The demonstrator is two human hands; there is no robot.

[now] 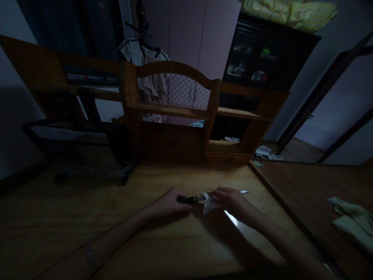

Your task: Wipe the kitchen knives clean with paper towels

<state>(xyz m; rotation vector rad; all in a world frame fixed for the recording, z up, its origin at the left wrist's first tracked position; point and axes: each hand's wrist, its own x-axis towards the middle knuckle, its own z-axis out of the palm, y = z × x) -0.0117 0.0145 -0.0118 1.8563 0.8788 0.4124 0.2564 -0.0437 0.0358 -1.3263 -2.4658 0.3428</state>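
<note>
My left hand [169, 201] is closed around the dark grip of a black-handled tool [190, 200], held low over the wooden table [140, 241]. A metal collar joins the grip to a slim shaft or blade; its exact kind is too dark to tell. My right hand [231, 200] pinches a white tissue [210, 206] around the metal part. Past those fingers a thin pale tip [244, 191] sticks out, seemingly the far end of the same tool. A bright patch shines on the table below my right hand.
A wooden shelf unit [171, 112] lines the table's back edge. At the left stands a dark rack or case [78, 144] with black-handled items in it. To the right, a lower brown surface [309, 190] carries a pale green cloth [354, 221].
</note>
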